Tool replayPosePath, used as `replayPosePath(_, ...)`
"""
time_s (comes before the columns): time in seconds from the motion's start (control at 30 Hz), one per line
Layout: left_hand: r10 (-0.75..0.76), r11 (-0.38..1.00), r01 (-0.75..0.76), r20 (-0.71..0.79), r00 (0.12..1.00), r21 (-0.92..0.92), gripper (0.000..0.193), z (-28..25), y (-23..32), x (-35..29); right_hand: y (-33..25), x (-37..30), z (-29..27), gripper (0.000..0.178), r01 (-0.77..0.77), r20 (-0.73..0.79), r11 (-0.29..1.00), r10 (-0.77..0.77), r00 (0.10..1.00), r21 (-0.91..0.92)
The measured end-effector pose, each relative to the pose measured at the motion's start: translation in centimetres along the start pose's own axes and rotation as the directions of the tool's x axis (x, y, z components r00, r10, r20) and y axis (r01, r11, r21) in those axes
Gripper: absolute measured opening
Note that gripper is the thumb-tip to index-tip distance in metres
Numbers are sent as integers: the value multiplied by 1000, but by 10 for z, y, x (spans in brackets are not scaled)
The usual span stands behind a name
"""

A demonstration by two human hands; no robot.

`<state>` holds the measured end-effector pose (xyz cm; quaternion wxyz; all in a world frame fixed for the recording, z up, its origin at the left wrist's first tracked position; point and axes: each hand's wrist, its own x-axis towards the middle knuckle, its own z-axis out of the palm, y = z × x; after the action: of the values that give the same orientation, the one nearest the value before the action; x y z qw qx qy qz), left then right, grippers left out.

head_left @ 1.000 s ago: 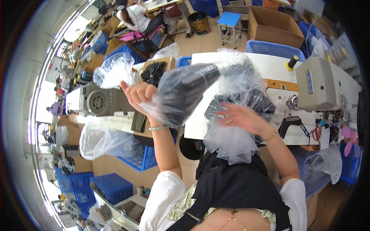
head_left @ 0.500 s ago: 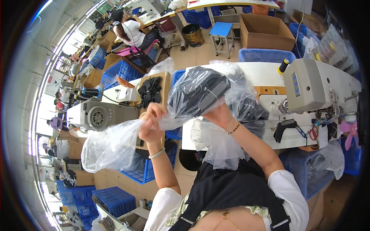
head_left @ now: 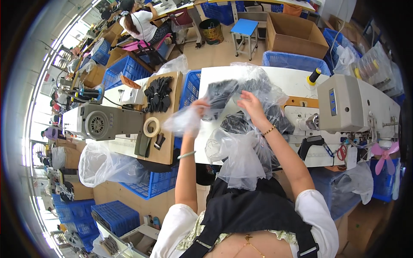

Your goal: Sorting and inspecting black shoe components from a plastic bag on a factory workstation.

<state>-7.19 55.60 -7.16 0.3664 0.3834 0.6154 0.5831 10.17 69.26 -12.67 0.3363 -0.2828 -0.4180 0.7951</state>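
My left hand [head_left: 198, 109] is closed on the gathered end of a clear plastic bag [head_left: 218, 95] with dark fabric pieces inside. The bag is tilted above the white sewing table [head_left: 211, 80] and smeared by motion. My right hand [head_left: 253, 107] is beside the bag's right side, fingers apart; whether they touch the plastic I cannot tell. Beneath and behind it lie more dark pieces in clear plastic [head_left: 279, 116]. An empty-looking translucent bag [head_left: 243, 159] hangs over the table's front edge against my black apron [head_left: 254, 202].
A sewing machine [head_left: 346, 107] stands right, with red-handled scissors [head_left: 341, 152] and a thread cone [head_left: 314, 76] near it. Left, a wooden board [head_left: 174, 92] bears dark gloves-like strips [head_left: 158, 94] and a tape roll [head_left: 152, 127]. Blue crates [head_left: 150, 185] stand below; a seated person [head_left: 140, 23] works far left.
The filled bag has swung down and lies less spread between my hands. My left hand has moved right and inward, my right hand up with its fingers freed from under the bag.
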Motion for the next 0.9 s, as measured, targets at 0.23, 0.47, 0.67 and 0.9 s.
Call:
replayPosePath(0.23, -356, 731, 396, 184, 916, -556, 31, 98, -8, -47, -18, -69, 0, 45, 104, 213, 818, 23, 977, -566)
replayPosePath(0.47, 218, 851, -347, 337, 916, 394, 61, 91, -17, -91, -43, -126, 1, 33, 371, 278, 535, -249, 928, -759)
replayPosePath(0.67, 114, 985, -150, 348, 931, 79, 64, 91, -10, -111, -46, -142, 4, 29, 352, 239, 537, -270, 933, -767)
replayPosePath(0.9, 77, 997, -79, 271, 960, -5, 47, 93, -9, -101, -42, -147, -1, 36, 185, 27, 704, -229, 973, -686)
